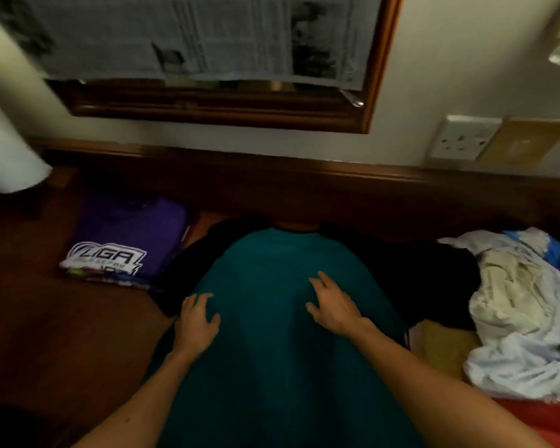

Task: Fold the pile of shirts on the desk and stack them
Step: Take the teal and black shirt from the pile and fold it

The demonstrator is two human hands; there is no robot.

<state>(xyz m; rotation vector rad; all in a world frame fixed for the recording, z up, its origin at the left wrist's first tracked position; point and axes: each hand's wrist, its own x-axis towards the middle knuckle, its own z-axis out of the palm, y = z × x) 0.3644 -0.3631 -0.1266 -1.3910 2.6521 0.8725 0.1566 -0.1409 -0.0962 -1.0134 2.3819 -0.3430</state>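
A teal shirt [272, 350] lies spread flat down the middle of the wooden desk [46, 334], its collar toward the wall, its black sleeves out to both sides. My left hand [196, 321] rests on its left edge with fingers spread. My right hand [332, 303] presses flat on its upper middle, fingers straight. A folded purple shirt [126, 234] with a white logo tops a stack at the left. A crumpled heap of white and coloured shirts [518, 312] sits at the right.
A wood-framed mirror [214, 114] covered with newspaper hangs on the wall behind. A white lamp shade [4, 134] stands at the far left. A wall socket [463, 139] is at the right. An orange-red cloth [543, 421] lies at the lower right.
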